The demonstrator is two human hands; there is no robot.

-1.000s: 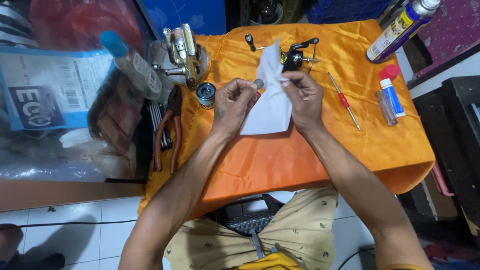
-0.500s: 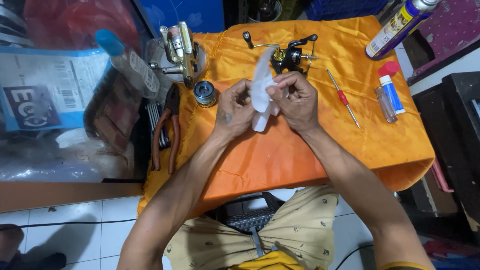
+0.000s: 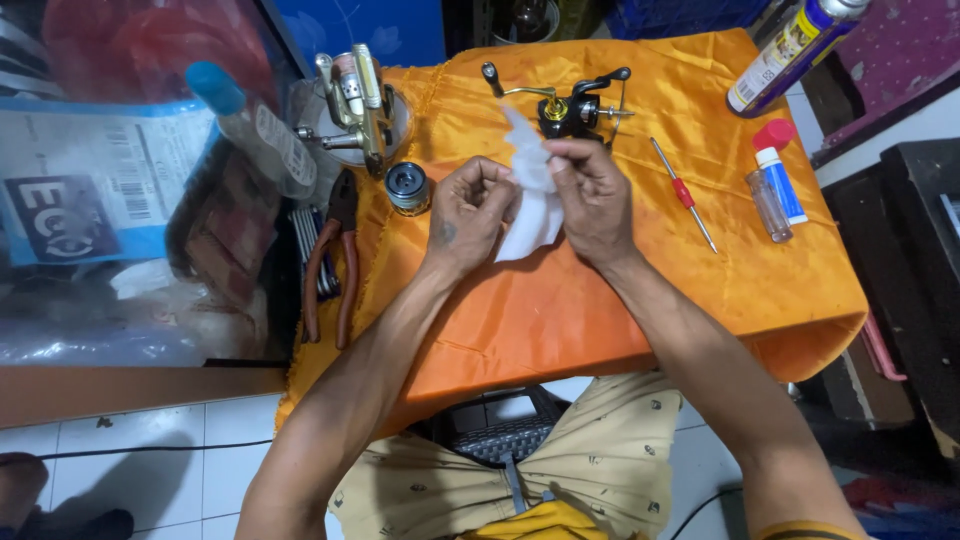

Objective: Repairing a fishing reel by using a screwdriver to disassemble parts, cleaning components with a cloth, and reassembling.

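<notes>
- While above the orange cloth (image 3: 640, 290), both hands pinching a white tissue (image 3: 533, 205): left hand (image 3: 468, 212), right hand (image 3: 592, 198).
- Beyond: black reel (image 3: 572, 112).
- Left: spool (image 3: 407, 187), pliers (image 3: 333, 255).
- Right: screwdriver (image 3: 684, 194).

**Cluttered corner, tiled floor**

A white tiled floor (image 3: 150, 470) is seen at the lower left, crossed by 1 dark cable (image 3: 130, 447). A blue panel (image 3: 380, 30) is set at the top. Dark furniture (image 3: 900, 250) is placed at the right edge. Even light is cast throughout.
</notes>
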